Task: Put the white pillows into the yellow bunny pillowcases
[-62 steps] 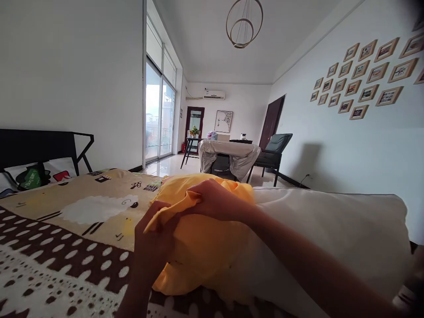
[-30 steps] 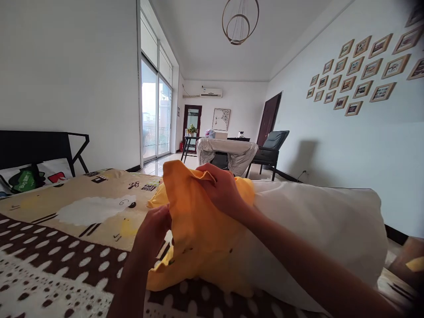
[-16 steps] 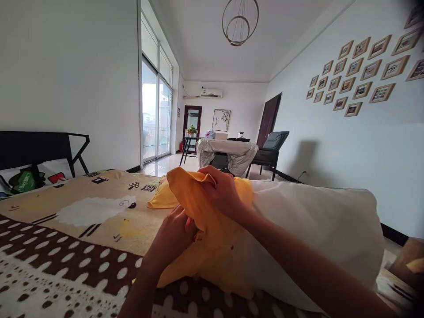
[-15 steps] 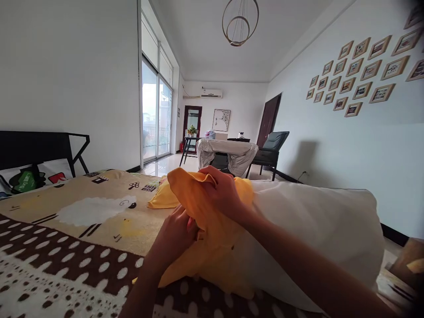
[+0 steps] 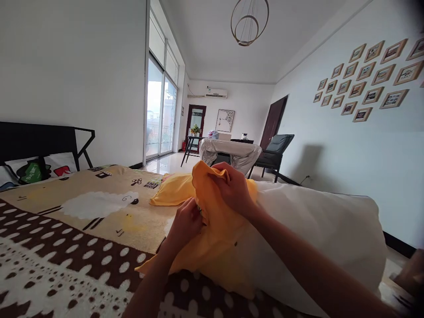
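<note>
A yellow pillowcase covers the left end of a large white pillow, which lies across the bed on my right. My right hand grips the raised upper edge of the pillowcase, its fingers closed on a fold. Lower and to the left, my left hand is closed on the front edge of the same case, fingertips partly hidden in the cloth. Beyond my left hand lies another yellow piece, partly covered by the raised fabric.
The bed is spread with a sheep-patterned blanket with a brown dotted border. A black bed frame stands at the left by the wall. Farther off are a covered table and a black chair.
The raised fold of the pillowcase and both my hands have shifted right, and the fold stands more upright. The camera view has turned slightly left.
</note>
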Action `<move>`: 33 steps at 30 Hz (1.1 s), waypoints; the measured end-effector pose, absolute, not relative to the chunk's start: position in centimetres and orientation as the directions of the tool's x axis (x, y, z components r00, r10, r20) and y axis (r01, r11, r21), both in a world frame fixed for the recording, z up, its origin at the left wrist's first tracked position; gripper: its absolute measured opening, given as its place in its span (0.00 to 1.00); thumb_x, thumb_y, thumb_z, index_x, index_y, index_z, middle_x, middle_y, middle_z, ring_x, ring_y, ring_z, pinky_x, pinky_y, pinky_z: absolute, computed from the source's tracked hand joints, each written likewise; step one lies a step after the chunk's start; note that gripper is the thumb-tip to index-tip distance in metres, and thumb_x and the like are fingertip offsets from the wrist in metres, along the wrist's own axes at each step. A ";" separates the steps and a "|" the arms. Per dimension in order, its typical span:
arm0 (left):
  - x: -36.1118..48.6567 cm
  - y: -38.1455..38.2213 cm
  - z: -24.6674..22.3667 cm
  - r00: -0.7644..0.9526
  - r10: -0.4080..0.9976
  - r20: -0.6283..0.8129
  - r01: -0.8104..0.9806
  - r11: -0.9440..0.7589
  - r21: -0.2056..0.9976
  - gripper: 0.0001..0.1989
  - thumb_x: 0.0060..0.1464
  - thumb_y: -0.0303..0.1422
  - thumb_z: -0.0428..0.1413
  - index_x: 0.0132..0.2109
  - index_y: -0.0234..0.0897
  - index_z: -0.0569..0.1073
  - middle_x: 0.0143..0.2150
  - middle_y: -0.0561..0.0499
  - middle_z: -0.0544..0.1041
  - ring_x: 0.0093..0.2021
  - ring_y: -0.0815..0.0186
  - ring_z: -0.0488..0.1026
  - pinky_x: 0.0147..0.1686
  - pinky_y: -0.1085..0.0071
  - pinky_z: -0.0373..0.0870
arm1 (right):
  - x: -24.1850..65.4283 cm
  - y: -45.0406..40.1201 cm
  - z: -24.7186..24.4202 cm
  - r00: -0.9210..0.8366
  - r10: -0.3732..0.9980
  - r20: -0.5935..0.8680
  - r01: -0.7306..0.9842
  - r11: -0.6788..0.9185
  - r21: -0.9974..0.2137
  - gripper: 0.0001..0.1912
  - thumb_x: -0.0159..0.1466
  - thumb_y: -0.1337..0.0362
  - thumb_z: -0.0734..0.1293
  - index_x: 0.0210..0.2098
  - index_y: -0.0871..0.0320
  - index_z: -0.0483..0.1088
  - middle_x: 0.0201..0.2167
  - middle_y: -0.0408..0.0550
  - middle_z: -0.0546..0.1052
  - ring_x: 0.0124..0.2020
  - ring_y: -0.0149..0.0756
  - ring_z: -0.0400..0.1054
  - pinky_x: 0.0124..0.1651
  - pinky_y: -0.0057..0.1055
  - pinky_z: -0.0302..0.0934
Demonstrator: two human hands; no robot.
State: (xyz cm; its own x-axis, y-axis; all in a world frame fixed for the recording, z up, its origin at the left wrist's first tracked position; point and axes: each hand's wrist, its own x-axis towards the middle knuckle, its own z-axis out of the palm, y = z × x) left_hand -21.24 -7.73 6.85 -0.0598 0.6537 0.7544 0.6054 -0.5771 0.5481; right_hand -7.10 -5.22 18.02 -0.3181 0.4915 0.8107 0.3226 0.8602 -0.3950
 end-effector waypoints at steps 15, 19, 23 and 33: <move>-23.6 -8.5 7.5 -0.018 0.864 0.503 -0.131 -0.501 0.856 0.14 0.51 0.40 0.56 0.28 0.36 0.64 0.23 0.58 0.59 0.23 0.74 0.56 0.22 0.78 0.55 | -6.3 -4.7 20.0 -0.507 0.567 0.649 0.171 0.804 -0.569 0.13 0.59 0.54 0.64 0.30 0.59 0.65 0.24 0.40 0.64 0.26 0.29 0.57 0.29 0.26 0.53; -23.9 -9.2 8.1 -0.032 0.856 0.516 -0.068 -0.517 0.854 0.16 0.50 0.42 0.58 0.29 0.37 0.62 0.23 0.59 0.61 0.21 0.75 0.56 0.19 0.80 0.52 | -6.8 -4.5 19.0 -0.497 0.466 0.732 0.354 0.879 -0.319 0.07 0.62 0.61 0.59 0.32 0.58 0.64 0.23 0.39 0.64 0.25 0.28 0.55 0.30 0.26 0.49; -24.6 -10.2 8.8 0.117 0.875 0.470 -0.187 -0.445 0.876 0.16 0.46 0.38 0.61 0.40 0.37 0.66 0.29 0.56 0.68 0.28 0.71 0.65 0.26 0.76 0.63 | -6.9 -3.8 18.3 -0.631 0.274 0.726 0.469 0.880 0.076 0.07 0.59 0.70 0.56 0.30 0.57 0.64 0.23 0.41 0.66 0.22 0.28 0.53 0.28 0.26 0.44; -22.8 -11.0 9.4 0.154 0.940 0.303 -0.105 -0.290 0.951 0.10 0.40 0.32 0.63 0.28 0.33 0.70 0.22 0.56 0.67 0.24 0.72 0.62 0.24 0.76 0.58 | -7.3 -4.1 18.0 -0.653 0.015 0.757 0.434 0.827 0.358 0.07 0.60 0.71 0.56 0.27 0.56 0.60 0.20 0.42 0.66 0.21 0.31 0.54 0.30 0.27 0.45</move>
